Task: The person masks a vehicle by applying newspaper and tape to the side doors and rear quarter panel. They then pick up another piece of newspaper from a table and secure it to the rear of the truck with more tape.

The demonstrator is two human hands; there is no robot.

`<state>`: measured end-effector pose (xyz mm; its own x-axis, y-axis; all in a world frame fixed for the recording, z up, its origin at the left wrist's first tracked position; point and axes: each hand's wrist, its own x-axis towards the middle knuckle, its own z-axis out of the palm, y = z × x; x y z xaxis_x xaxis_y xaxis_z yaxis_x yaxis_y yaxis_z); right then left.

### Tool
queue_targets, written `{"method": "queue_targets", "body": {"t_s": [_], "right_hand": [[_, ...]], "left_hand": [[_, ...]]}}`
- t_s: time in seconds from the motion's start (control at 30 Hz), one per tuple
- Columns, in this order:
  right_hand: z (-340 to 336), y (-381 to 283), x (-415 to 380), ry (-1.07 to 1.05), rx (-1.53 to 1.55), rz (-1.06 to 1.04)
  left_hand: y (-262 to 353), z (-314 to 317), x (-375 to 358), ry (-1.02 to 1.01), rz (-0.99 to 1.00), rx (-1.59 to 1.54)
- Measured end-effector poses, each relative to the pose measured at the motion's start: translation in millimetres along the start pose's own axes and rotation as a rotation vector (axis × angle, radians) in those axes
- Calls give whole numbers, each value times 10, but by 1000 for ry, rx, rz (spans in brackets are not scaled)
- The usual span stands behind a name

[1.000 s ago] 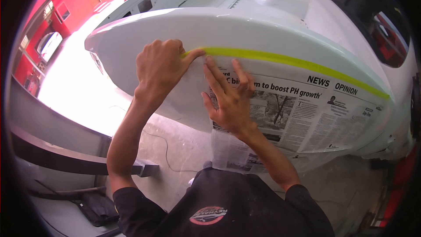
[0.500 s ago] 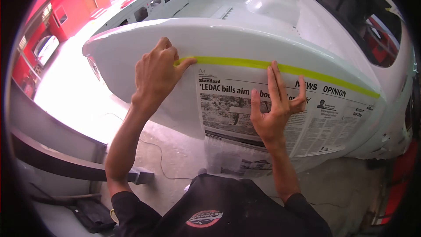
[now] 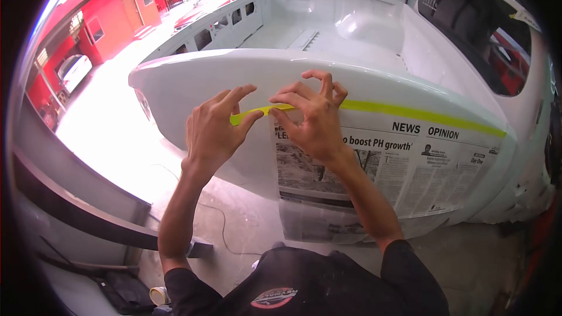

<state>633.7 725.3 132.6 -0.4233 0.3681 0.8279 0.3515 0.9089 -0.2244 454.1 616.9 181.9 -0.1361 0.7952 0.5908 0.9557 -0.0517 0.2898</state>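
A strip of yellow masking tape (image 3: 421,116) runs along the top edge of a newspaper sheet (image 3: 404,164) on the white side panel (image 3: 175,76) of a pickup bed. My left hand (image 3: 213,126) pinches the tape's left end, which extends past the paper and looks lifted off the panel. Just right of it, my right hand (image 3: 313,120) grips the tape between thumb and fingers near the paper's upper left corner. Part of the headline is hidden behind the right hand and forearm. The lower part of the newspaper hangs below the panel's edge.
Behind the panel lies the white truck bed (image 3: 328,29), with the cab's rear side window (image 3: 477,29) at right. A dark beam (image 3: 88,210) and a cream cylindrical object (image 3: 158,296) are at lower left. A thin cable (image 3: 224,228) crosses the floor.
My right hand has moved left from the middle of the paper to the tape near its left end. My left hand has lowered slightly, and the tape's end now angles off the panel.
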Motion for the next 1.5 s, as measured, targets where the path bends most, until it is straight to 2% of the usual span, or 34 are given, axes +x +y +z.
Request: {"method": "queue_targets", "body": {"t_s": [0.2,0.3,0.7,0.77,0.87,1.1,1.3,1.4,1.5], "right_hand": [[26,6,14,-15,-19,-50],[59,-3,21,-10,-30,-59],[46,-23,16,-54,-47,-112],[49,-17,5,-32,-56,-127],[50,-39,-4,-16,-76,-136],[111,-49,-43,110,-95,-195],[78,-91,-66,122,-76,-204],[66,-98,-86,67,-62,-176],[1,-126,-92,93,-15,-167]], "left_hand": [[-91,79,-54,6,27,-26],[-94,76,-73,-62,24,-69],[163,79,-73,-114,-72,-68],[136,139,-83,-53,-27,-102],[112,149,-84,-67,-71,-132],[37,225,-135,-12,-100,-365],[15,204,-134,-57,-149,-587],[-44,237,-166,-35,-151,-584],[-371,301,-243,156,-383,-633]]}}
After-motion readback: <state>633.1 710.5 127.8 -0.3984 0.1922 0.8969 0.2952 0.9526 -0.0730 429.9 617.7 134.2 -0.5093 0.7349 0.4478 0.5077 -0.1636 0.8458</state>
